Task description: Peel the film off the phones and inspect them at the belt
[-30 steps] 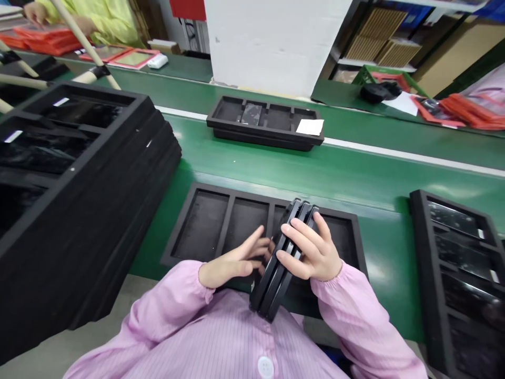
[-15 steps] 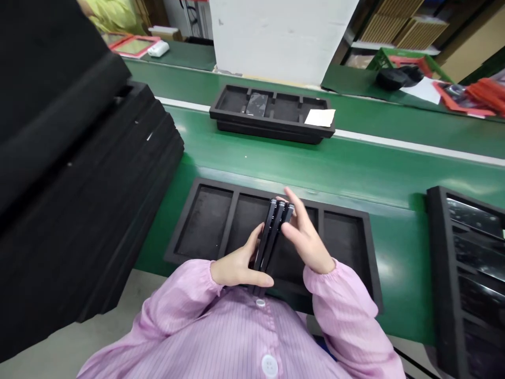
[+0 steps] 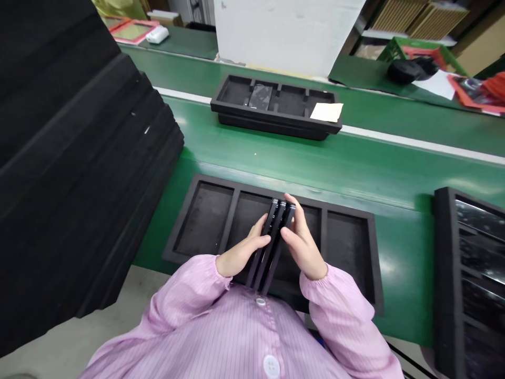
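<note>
Between my two hands, close to my chest, stand three slim black phone-like devices (image 3: 271,239), side by side on edge. My left hand (image 3: 246,250) grips the stack from the left, thumb across its upper edge. From the right, my right hand (image 3: 302,239) closes on the stack, its fingers behind the far end and its thumb along the near side. Below them lies a black foam tray (image 3: 349,247) with several compartments, its middle partly hidden by my hands and the devices.
A tall stack of black foam trays (image 3: 90,173) leans on the left. Ahead, another black tray (image 3: 276,118) carries one dark device (image 3: 260,97) and a paper slip (image 3: 326,111). On the right, a tray (image 3: 445,263) holds several dark devices. A white board (image 3: 288,37) stands behind.
My right hand has closed in on the stack. My left thumb has moved up from low on the devices to their upper part. The view has shifted slightly.
</note>
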Tool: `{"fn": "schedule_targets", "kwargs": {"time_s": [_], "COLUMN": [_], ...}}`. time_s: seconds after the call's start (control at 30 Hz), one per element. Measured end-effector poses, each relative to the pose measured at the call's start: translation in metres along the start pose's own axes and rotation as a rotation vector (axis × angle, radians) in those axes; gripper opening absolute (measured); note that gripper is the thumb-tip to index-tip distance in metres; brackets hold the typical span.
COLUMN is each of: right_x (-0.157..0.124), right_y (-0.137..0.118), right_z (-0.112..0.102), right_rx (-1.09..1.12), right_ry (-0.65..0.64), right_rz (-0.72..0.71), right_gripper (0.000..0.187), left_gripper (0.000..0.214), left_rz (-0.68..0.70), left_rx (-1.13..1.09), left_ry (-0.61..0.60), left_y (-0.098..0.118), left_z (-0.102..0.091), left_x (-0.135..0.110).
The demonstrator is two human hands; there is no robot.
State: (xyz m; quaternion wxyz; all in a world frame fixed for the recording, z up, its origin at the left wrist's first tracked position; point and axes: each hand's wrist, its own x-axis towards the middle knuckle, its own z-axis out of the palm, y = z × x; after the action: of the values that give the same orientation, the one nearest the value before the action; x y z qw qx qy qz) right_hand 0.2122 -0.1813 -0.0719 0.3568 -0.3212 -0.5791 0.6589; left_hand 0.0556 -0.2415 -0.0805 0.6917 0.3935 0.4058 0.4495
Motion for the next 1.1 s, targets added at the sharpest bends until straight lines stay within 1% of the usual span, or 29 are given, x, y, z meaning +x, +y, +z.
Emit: {"fn": "schedule_targets", "kwargs": {"time_s": [0.07, 0.17, 0.37, 0.5, 0.63, 0.8, 0.97, 1.1], "right_x": [-0.001, 0.0, 0.002, 0.0, -0.001, 0.0, -0.001, -0.002], "right_y": [0.0, -0.002, -0.006, -0.007, -0.008, -0.01, -0.012, -0.015], "right_z": [-0.001, -0.002, 0.0, -0.001, -0.001, 0.002, 0.006, 0.007], "right_rx": [0.039, 0.08, 0.036, 0.049, 0.059, 0.043, -0.072, -0.086], "right_ry": [-0.061, -0.128, -0.076, -0.075, -0.102, -0.108, -0.062, -0.08], "right_rz": [0.012, 0.021, 0.026, 0.008, 0.0, -0.012, -0.051, -0.051], "right_gripper": [0.075, 0.083, 0.081, 0.078, 0.079, 0.077, 0.075, 0.074], "left_gripper": [0.06, 0.059, 0.062, 0.065, 0.064, 0.07, 0.068, 0.067], "left_rz": [0.028, 0.055, 0.032, 0.02, 0.036, 0.051, 0.053, 0.063], "left_rx": [-0.049, -0.036, 0.111, 0.235, 0.256, 0.315, 0.306, 0.355], "left_ry": [0.037, 0.058, 0.055, 0.061, 0.053, 0.069, 0.044, 0.074], "left_y": [-0.002, -0.002, -0.003, -0.007, -0.006, -0.003, 0.002, 0.01], "left_z": [0.001, 0.001, 0.001, 0.0, 0.0, 0.002, 0.004, 0.004], "left_x": [0.0, 0.001, 0.001, 0.0, -0.003, -0.006, -0.008, -0.005]}}
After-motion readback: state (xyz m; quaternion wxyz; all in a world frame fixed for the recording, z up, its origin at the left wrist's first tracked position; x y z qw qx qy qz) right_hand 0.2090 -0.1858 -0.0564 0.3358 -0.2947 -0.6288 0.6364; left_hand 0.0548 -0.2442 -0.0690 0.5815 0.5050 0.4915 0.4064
